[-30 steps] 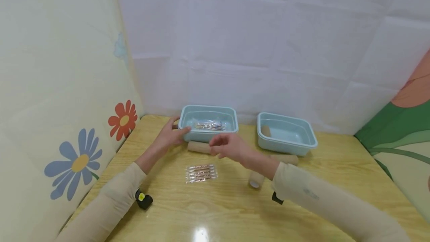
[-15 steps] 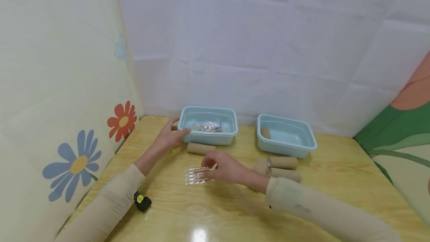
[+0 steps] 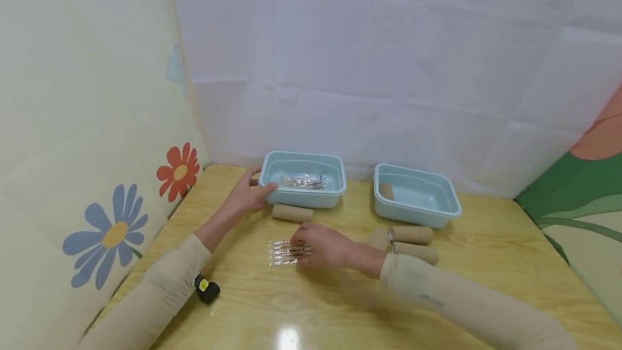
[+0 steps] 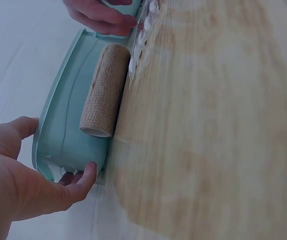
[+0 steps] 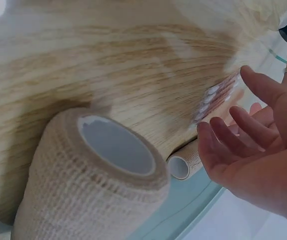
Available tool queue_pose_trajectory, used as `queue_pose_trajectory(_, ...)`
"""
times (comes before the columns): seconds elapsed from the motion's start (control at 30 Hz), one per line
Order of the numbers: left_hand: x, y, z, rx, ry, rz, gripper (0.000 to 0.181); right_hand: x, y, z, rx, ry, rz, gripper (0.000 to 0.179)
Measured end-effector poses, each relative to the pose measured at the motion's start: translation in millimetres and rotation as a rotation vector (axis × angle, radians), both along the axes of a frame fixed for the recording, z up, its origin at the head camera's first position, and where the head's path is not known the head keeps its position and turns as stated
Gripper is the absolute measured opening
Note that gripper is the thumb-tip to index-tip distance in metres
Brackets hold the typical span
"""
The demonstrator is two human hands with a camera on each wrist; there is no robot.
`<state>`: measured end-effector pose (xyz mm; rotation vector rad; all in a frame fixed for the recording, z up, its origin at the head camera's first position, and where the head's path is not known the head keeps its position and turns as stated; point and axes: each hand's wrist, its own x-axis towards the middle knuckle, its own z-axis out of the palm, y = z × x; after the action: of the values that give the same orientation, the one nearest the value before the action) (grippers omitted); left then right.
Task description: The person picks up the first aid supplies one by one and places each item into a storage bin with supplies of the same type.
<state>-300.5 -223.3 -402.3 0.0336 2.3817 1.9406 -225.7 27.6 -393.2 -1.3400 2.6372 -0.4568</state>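
My left hand [image 3: 248, 194] grips the left end of the left blue plastic bin [image 3: 303, 199]. In the left wrist view its thumb and fingers curl round the bin's corner [image 4: 46, 160]. Several wrapped cotton swabs [image 3: 282, 253], white-tipped with reddish-brown sticks, lie side by side on the table. Over their right end is my right hand [image 3: 323, 246], partly hiding them. In the right wrist view its fingers are loosely bent and spread, with the thumb tip right at the swabs [image 5: 218, 97]. Inside the left bin lie more clear-wrapped swabs [image 3: 305, 182].
One beige bandage roll [image 3: 292, 213] lies along the left bin's front. A second blue bin [image 3: 418, 210] at the right holds another roll [image 3: 386, 191]. More rolls [image 3: 413, 253] lie before it, beside my right forearm. A white sheet [image 3: 340, 69] hangs behind the table.
My right hand has come down and toward me from near the left bin's front, onto the right end of the swabs. The left hand has stayed on its bin.
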Motion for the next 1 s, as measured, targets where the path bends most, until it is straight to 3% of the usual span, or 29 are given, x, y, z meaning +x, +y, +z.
queue_pose_trajectory(0.33,1.0,-2.0,1.4,0.001,0.013,-0.002,0.083,-3.2,0.2,-4.8,0.024,0.041,0.015,0.042)
queue_pose_trajectory(0.6,-0.5,-2.7,0.0,-0.002,-0.006,-0.009,0.083,-5.2,-0.4,-4.9,0.083,0.012,-0.02,0.038)
queue_pose_trajectory(1.0,-3.0,-0.9,-0.7,-0.004,0.001,-0.003,0.082,-10.5,2.7,-6.9,0.048,-0.006,0.026,0.028)
